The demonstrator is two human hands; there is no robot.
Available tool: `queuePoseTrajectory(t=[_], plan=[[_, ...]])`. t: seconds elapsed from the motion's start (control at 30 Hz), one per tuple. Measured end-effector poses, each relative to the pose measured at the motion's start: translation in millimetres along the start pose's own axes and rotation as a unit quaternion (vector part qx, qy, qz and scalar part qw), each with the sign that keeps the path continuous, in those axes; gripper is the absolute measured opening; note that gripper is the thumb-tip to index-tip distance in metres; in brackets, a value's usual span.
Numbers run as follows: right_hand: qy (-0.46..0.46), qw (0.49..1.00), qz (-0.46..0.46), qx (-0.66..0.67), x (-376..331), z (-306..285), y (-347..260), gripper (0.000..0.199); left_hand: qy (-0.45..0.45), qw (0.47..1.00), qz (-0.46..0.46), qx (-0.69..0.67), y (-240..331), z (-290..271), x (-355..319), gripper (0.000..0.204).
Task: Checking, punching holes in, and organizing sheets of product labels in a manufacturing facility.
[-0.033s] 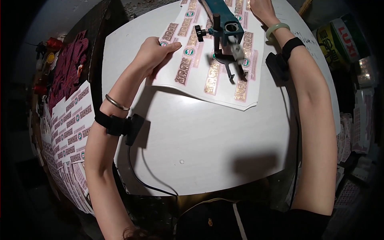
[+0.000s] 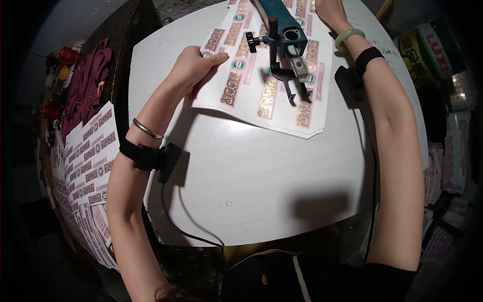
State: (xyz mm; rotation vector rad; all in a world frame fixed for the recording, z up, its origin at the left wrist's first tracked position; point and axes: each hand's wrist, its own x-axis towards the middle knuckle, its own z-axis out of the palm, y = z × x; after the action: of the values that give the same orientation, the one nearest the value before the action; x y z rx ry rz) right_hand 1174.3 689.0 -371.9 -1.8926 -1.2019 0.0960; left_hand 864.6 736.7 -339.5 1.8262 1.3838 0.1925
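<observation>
White printed sheets (image 2: 246, 108) with pink and gold patterned strips and small green round marks lie on the white table, with more than one edge showing at the near corner. My left hand (image 2: 196, 68) grips their left edge, thumb on top and the other fingers hidden beneath. At the top edge of the view, my right hand (image 2: 331, 15) is beside the sheets' far right edge; its fingers are mostly cut off. Between my hands, the dark green arm of a machine (image 2: 279, 22) reaches over the sheets. Its metal foot (image 2: 299, 68) and black forked guide (image 2: 284, 78) sit above the printed strips.
The white table (image 2: 241, 176) has a curved near edge. On the left are a pile of similar printed sheets (image 2: 85, 166), dark red cloth (image 2: 88, 80) and red spools (image 2: 68, 54). A green and yellow package (image 2: 427, 53) stands at the right, above more stacked printed pieces (image 2: 435, 171).
The machine's metal foot, blurred by motion before, now shows sharply and in a slightly different position. The sheets have shifted very slightly; my arms look the same.
</observation>
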Motion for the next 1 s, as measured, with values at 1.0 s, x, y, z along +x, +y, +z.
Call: queuePoseTrajectory(t=[1.0], plan=[[0.013, 1.0, -0.014, 0.007, 8.5, -21.8, -12.7, 0.025, -0.02, 0.998, 0.026, -0.061, 2.7, 16.1, 33.3, 0.031]])
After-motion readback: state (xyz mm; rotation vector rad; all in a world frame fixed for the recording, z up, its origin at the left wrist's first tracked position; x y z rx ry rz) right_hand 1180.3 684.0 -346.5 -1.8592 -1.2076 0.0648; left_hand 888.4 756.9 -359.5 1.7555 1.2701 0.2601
